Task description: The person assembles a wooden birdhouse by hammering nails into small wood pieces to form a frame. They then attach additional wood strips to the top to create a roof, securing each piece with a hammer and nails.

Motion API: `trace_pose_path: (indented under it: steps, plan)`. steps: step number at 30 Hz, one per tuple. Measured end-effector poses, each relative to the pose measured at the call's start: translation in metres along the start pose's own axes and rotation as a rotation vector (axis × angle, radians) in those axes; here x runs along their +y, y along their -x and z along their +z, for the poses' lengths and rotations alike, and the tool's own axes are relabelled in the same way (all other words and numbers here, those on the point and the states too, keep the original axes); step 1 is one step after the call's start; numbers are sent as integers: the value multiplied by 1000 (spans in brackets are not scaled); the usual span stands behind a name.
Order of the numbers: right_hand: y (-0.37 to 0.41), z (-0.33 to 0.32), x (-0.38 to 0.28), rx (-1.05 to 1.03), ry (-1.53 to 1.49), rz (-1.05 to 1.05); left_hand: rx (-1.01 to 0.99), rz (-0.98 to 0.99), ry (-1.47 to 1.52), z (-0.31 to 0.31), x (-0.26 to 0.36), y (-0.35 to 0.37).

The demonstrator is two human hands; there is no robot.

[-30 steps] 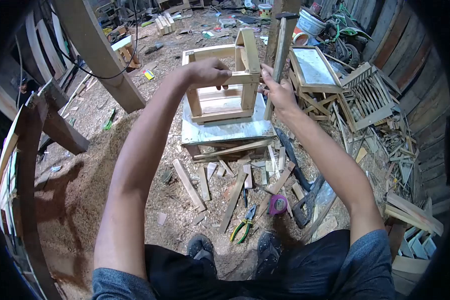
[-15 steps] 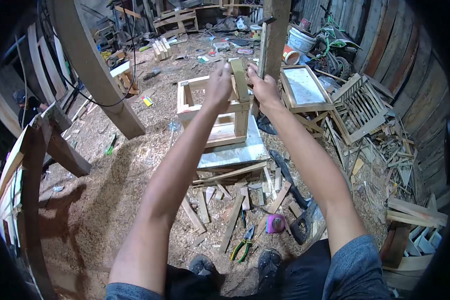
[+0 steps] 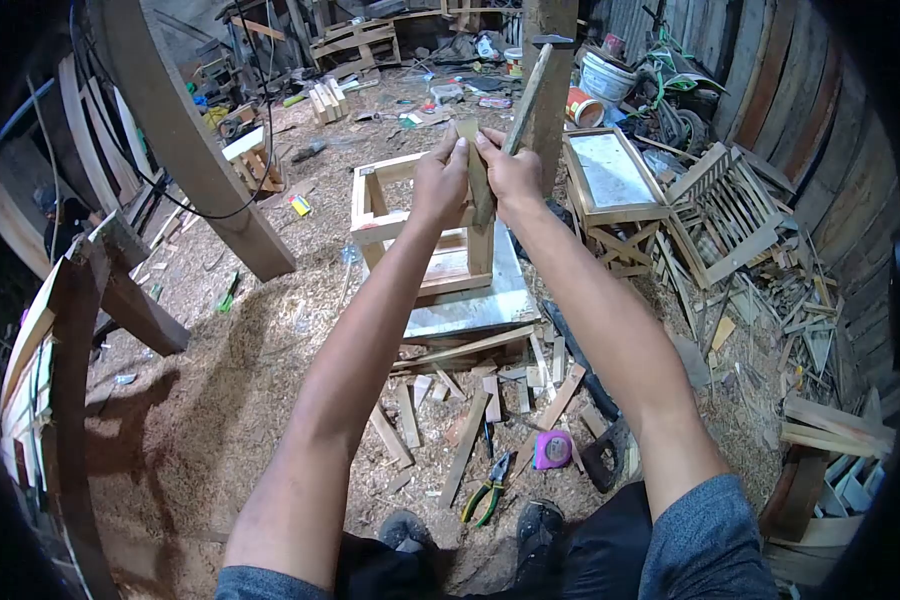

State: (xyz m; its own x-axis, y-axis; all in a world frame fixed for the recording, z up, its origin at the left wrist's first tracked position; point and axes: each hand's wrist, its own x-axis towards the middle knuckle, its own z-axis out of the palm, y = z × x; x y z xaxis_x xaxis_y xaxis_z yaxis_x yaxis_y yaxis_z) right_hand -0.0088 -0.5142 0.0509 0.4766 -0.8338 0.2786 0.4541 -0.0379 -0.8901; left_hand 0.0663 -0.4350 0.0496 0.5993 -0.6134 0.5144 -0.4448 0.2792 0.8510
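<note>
In the head view, the left hand [image 3: 442, 182] has moved off the front rail of the wooden frame [image 3: 395, 228] and now meets the right hand [image 3: 516, 178] at a short wooden piece [image 3: 468, 130] above the frame's near right corner. The left fingers close on its side, thumb up; the right is curled round the hammer [image 3: 530, 95], its thumb and forefinger against the piece. So both hands now appear to steady this one part. Whether it is fastened cannot be told. The frame stands on a low white-topped table [image 3: 470, 316].
</note>
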Motion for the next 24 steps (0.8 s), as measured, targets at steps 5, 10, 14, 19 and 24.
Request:
trace_pose_path:
  steps: [5, 10, 14, 19, 24]
  plan:
    - [8, 8, -3, 98, 40, -53, -8, -47, 88, 2, 2, 1]
    - [7, 12, 2, 229, 88, -156, -6, -38, 61, 4, 5, 2]
    - [6, 14, 4, 262, 87, -143, -34, -82, 81, 1, 8, 3]
    - [5, 14, 5, 279, 109, -117, -30, -62, -12, 0, 9, 3]
    - [-1, -1, 0, 157, 17, 8, -40, -90, 38, -4, 14, 4]
